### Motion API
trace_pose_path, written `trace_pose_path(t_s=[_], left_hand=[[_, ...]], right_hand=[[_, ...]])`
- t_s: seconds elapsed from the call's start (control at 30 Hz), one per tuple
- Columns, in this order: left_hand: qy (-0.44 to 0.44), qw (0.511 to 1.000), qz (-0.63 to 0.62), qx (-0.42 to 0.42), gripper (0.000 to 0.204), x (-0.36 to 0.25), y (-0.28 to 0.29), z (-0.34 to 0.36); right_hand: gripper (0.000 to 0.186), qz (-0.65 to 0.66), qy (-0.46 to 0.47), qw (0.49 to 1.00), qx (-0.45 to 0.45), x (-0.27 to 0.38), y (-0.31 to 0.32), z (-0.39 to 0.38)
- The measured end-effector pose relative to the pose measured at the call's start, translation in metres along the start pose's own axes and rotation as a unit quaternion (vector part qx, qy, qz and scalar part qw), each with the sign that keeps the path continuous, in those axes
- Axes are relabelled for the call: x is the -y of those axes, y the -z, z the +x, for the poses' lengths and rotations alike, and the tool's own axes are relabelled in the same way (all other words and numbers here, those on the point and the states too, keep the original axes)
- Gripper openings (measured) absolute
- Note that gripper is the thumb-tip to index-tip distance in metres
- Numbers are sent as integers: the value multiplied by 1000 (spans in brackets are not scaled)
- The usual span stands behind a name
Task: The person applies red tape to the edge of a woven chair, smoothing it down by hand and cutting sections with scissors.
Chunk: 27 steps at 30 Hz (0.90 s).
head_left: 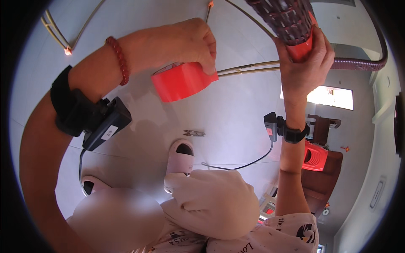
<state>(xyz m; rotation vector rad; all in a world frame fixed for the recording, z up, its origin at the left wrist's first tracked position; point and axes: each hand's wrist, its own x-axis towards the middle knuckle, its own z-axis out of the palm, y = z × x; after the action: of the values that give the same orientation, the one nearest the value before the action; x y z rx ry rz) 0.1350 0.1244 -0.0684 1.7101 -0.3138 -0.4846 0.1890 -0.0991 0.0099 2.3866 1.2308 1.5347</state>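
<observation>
In the head view, my left hand [198, 46] has its fingers closed on a roll of red tape [179, 84], pinching near its right edge. My right hand [306, 63], farther right, grips a dark, ribbed cylindrical bundle [280, 19] where red tape [299, 52] is wrapped round it. Thin tan lengths of cable [249, 67] run rightward from behind the tape roll toward my right hand, and a purplish corrugated conduit [358, 64] curves up beyond that hand. A black device is strapped to each forearm.
On the grey floor [219, 109] lie small thread snips [194, 133] and more tan cables with orange tips [61, 40]. My slippered feet [179, 158] are below. At the right stand a red plastic stool [314, 160], brown furniture [327, 177] and a white wall [371, 189].
</observation>
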Motion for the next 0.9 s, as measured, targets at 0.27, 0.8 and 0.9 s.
trace_pose_path(t_s=[0.27,0.8,0.9], left_hand=[[-34,996,18,-85,25,-13,-6,-19],[-52,993,-106,18,15,-17,25,-25],[89,995,-28,-41,12,-29,21,-23]], right_hand=[[75,-138,60,988,15,1,-2,12],[27,338,-387,816,266,46,52,-54],[25,463,-471,734,159,45,27,-36]])
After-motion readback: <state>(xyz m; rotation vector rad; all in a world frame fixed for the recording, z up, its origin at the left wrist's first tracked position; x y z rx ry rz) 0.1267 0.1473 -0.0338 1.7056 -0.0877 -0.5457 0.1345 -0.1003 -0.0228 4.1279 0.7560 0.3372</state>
